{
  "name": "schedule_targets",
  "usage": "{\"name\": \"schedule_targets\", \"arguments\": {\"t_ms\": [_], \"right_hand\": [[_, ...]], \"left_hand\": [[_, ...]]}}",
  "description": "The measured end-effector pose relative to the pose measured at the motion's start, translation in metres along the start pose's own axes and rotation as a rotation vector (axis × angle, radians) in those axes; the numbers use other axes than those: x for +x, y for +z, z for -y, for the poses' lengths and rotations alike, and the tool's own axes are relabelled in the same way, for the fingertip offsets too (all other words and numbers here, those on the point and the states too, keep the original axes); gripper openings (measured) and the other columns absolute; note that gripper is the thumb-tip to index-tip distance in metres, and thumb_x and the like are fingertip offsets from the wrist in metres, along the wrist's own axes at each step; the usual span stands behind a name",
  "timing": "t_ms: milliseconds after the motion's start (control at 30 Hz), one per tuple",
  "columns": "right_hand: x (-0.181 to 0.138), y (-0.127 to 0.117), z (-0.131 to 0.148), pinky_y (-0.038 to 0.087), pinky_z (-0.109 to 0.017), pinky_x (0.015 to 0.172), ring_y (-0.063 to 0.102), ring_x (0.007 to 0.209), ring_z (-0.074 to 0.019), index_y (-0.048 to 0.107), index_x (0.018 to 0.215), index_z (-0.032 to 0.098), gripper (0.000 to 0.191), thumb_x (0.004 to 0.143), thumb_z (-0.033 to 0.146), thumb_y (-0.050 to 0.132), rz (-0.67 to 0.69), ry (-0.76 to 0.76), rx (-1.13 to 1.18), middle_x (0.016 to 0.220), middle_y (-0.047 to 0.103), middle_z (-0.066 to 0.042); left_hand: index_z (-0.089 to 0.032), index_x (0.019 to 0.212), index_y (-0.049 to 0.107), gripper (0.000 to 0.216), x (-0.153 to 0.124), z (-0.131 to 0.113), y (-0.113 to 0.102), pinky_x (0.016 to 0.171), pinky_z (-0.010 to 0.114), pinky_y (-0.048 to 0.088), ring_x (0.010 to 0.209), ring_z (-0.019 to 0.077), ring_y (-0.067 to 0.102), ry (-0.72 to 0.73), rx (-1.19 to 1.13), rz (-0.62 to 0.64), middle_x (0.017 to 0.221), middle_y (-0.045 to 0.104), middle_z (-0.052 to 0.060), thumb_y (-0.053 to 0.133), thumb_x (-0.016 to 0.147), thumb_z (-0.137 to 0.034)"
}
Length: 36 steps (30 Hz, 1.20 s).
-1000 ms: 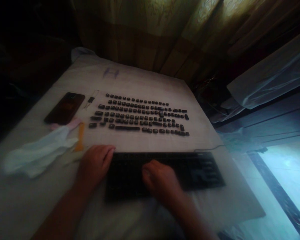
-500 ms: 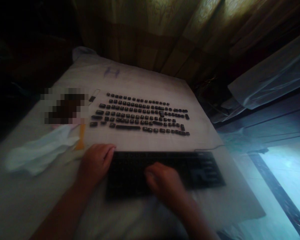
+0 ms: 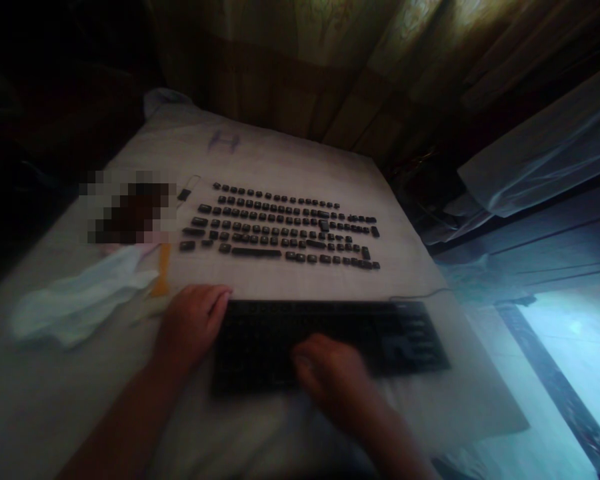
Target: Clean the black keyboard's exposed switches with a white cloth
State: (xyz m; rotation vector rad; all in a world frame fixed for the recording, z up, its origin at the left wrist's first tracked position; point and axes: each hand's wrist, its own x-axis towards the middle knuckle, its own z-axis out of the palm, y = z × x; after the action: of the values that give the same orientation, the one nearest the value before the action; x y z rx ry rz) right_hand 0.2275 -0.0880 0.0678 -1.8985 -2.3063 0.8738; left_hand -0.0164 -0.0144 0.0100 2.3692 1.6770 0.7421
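A black keyboard base (image 3: 360, 330) lies near the front of a white-covered table (image 3: 280, 167). My left hand (image 3: 193, 323) rests at its left end, fingers curled over the edge and gripping it. My right hand (image 3: 330, 370) is over the middle of the keyboard base, fingers bent into a closed shape; what they hold, if anything, is too dark and blurred to see. Behind the base, several loose black keycaps (image 3: 280, 230) are laid out in rows on the cloth.
A white crumpled cloth (image 3: 75, 300) lies at the left, with an orange flat tool (image 3: 161, 270) beside it. A pixelated dark object (image 3: 127, 215) and a small wire puller (image 3: 186, 192) sit farther back. A thin cable (image 3: 415, 295) leaves the keyboard's right rear. Curtains hang behind.
My right hand has slid slightly toward me and to the right over the keyboard base. My left hand has stayed at the left end.
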Motion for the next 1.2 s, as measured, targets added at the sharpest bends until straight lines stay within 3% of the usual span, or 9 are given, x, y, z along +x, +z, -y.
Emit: {"name": "schedule_targets", "arguments": {"t_ms": [233,733,900,1000,1200], "right_hand": [[-0.004,-0.001,0.0,0.048,-0.027,0.072,0.069,0.082,-0.019,0.075,0.094,0.02,0.024,0.085,0.009,0.056,0.012,0.037,-0.019,0.091,0.073,-0.005],[-0.002,0.01,0.006,0.047,-0.027,0.07,0.067,0.077,-0.018,0.073,0.09,0.021,0.02,0.086,0.012,0.056,-0.07,-0.06,-0.045,0.087,0.071,-0.004],[-0.011,0.006,0.005,0.048,-0.027,0.073,0.07,0.081,-0.0191,0.07,0.103,0.019,0.021,0.085,0.013,0.06,-0.057,0.046,0.064,0.089,0.074,-0.004],[-0.015,0.004,0.004,0.048,-0.027,0.071,0.069,0.078,-0.0191,0.069,0.097,0.018,0.015,0.085,0.013,0.061,-0.062,0.106,0.047,0.086,0.073,-0.004],[-0.014,0.014,0.003,0.047,-0.025,0.068,0.067,0.078,-0.0173,0.072,0.089,0.019,0.015,0.085,0.01,0.061,-0.079,0.041,-0.01,0.092,0.068,-0.005]], "left_hand": [[-0.017,0.095,0.07,0.044,0.001,0.0,0.001,0.081,0.043,0.051,0.086,0.0272,0.066,-0.018,-0.003,0.025,0.09,0.076,0.01,0.032,0.099,-0.038],[-0.02,0.094,0.07,0.039,0.001,0.0,-0.001,0.081,0.042,0.051,0.087,0.0267,0.066,-0.034,-0.01,0.04,0.092,0.076,0.009,0.035,0.097,-0.037],[-0.02,0.093,0.07,0.041,0.001,-0.001,-0.002,0.081,0.042,0.051,0.085,0.0269,0.066,-0.031,-0.011,0.039,0.09,0.076,0.009,0.033,0.098,-0.038],[-0.019,0.094,0.069,0.042,0.001,-0.001,-0.002,0.082,0.043,0.05,0.087,0.0276,0.066,-0.037,-0.006,0.04,0.091,0.076,0.01,0.033,0.098,-0.038],[-0.018,0.093,0.069,0.043,0.001,-0.001,-0.001,0.082,0.043,0.05,0.087,0.0274,0.066,-0.033,-0.006,0.045,0.092,0.076,0.01,0.032,0.098,-0.038]]}}
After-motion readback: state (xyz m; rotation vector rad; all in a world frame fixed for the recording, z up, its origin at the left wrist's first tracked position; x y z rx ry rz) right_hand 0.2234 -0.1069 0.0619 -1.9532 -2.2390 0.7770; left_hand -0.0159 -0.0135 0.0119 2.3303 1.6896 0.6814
